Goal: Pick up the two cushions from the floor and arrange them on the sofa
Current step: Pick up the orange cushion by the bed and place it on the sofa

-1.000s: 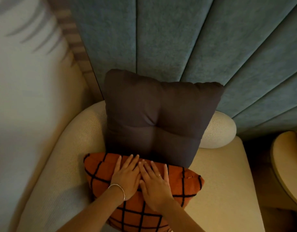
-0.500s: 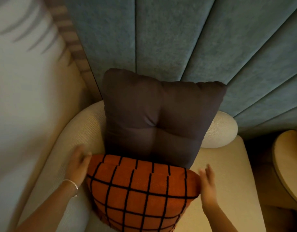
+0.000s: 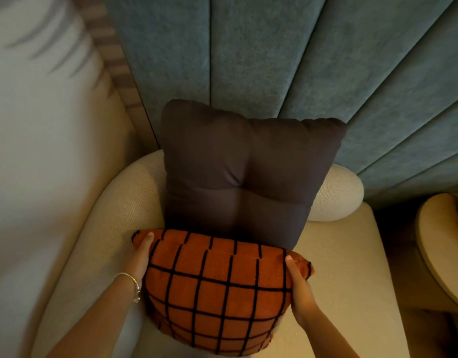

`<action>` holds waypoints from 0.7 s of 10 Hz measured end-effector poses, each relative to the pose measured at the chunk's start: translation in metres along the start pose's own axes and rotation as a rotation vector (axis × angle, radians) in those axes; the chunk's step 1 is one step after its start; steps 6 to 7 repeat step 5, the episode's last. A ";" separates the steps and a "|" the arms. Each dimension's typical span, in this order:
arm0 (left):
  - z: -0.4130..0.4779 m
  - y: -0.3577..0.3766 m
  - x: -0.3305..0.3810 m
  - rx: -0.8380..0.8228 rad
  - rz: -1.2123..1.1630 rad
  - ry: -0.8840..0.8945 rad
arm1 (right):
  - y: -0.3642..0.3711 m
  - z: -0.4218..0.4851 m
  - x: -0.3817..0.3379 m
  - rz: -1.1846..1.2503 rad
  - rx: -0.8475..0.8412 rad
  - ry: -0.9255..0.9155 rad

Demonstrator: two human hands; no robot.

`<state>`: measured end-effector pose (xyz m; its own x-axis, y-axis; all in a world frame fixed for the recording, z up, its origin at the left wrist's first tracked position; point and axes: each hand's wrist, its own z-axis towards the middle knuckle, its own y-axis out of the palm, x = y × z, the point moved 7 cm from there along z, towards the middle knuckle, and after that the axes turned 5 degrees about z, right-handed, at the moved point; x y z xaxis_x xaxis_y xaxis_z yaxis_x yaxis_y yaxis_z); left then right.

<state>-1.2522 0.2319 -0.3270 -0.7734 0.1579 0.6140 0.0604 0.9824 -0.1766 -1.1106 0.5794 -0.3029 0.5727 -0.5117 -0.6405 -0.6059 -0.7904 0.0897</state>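
Note:
A dark brown cushion (image 3: pixel 248 174) stands upright on the cream sofa (image 3: pixel 114 220), leaning on its backrest. In front of it an orange cushion with a black grid (image 3: pixel 217 288) rests on the seat, tilted against the brown one. My left hand (image 3: pixel 140 257) grips the orange cushion's left edge, thumb on its upper corner. My right hand (image 3: pixel 300 288) holds its right edge, thumb by the upper right corner.
Blue-grey padded wall panels (image 3: pixel 274 60) rise behind the sofa. A pale wall (image 3: pixel 36 125) runs along the left. A rounded beige piece of furniture (image 3: pixel 439 249) stands at the right, past the sofa's edge. Bare seat (image 3: pixel 346 267) lies right of the cushions.
My hands left the front face of the orange cushion, spread to its two sides and closed on its edges. The cushion now stands more upright against the brown one.

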 end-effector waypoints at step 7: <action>-0.114 -0.049 0.041 0.350 -0.118 0.616 | -0.058 -0.099 -0.050 -0.158 0.195 -0.348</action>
